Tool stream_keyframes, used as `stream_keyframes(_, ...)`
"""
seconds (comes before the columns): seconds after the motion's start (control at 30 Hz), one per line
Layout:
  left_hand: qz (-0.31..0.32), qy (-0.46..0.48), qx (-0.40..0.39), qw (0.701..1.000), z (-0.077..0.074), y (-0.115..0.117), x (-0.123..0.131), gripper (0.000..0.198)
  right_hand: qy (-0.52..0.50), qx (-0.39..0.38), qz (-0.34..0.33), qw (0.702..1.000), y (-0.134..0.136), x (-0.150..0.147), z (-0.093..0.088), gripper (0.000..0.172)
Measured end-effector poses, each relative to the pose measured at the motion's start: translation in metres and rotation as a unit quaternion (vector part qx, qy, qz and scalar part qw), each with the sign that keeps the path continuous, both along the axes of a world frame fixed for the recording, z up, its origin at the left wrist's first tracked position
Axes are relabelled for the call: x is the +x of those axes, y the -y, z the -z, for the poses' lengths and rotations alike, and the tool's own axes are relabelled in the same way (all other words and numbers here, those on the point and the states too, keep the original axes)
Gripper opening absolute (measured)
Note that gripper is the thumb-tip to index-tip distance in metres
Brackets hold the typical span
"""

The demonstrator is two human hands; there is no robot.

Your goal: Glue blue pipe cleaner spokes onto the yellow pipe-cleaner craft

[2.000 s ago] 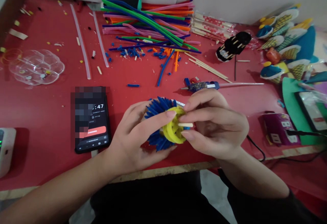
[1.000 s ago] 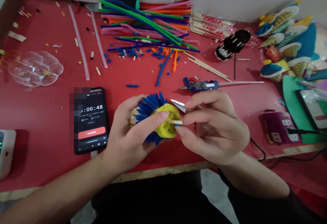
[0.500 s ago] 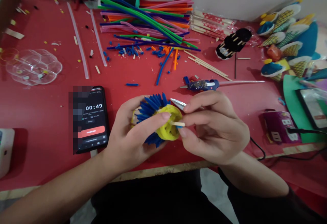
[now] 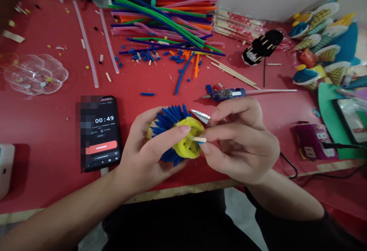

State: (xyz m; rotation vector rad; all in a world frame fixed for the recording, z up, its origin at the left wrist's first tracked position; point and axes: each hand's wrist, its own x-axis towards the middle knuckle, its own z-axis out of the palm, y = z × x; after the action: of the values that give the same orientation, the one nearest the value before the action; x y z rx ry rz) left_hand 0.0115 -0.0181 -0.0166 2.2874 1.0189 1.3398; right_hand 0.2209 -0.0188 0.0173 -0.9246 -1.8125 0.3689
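Note:
My left hand (image 4: 146,148) is closed around a craft piece made of blue and yellow pipe cleaners (image 4: 187,149), its thumb resting on the coiled yellow end. A short pale wooden stick (image 4: 198,139) juts from the middle of that yellow coil, pointing at my right hand (image 4: 241,140). The right fingers are bent in a pinch close beside the stick. A bit of blue (image 4: 202,142) shows at their tips. From the same hand sticks out a pointed silver blade (image 4: 200,115); its handle is hidden by the fingers.
Behind the hands lies a blue glue gun (image 4: 228,94). Farther back are a pile of coloured pipe cleaners (image 4: 163,21), wooden sticks (image 4: 232,74) and a black figure (image 4: 262,47). A phone (image 4: 101,132) lies left, a purple power adapter (image 4: 315,140) right.
The yellow end of the craft piece has shifted very slightly left from the right fingertips. Both hands keep nearly the same grip.

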Motion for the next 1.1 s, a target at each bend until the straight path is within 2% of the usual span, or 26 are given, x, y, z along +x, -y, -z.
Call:
stream_keyframes(0.17,0.003,0.007,0.013,1.0,0.001,-0.001,-0.001,0.054,0.001,-0.004,0.008,1.0,0.001,-0.001,0.001,0.009)
stream_keyframes(0.3,0.016,0.01,0.028,0.999,0.0,-0.002,-0.002,0.056,-0.028,-0.035,-0.028,0.999,-0.002,0.003,-0.001,0.009)
stream_keyframes(0.5,0.121,0.041,-0.09,0.988,-0.009,-0.003,-0.004,0.075,-0.057,-0.114,-0.137,0.982,-0.013,0.018,-0.004,0.017)
stream_keyframes(0.63,0.176,0.051,-0.152,0.971,-0.017,-0.004,-0.005,0.077,-0.045,-0.135,-0.186,0.972,-0.019,0.02,-0.005,0.017)
stream_keyframes(0.73,0.184,0.042,-0.166,0.968,-0.02,-0.005,-0.005,0.074,-0.053,-0.138,-0.212,0.966,-0.021,0.019,-0.005,0.014)
stream_keyframes(1.0,0.185,0.044,-0.166,0.968,-0.019,-0.006,-0.004,0.073,-0.041,-0.146,-0.209,0.966,-0.022,0.021,-0.007,0.011)
stream_keyframes(1.1,0.185,0.049,-0.164,0.968,-0.017,-0.005,-0.006,0.073,-0.046,-0.142,-0.179,0.973,-0.018,0.018,-0.006,0.013)
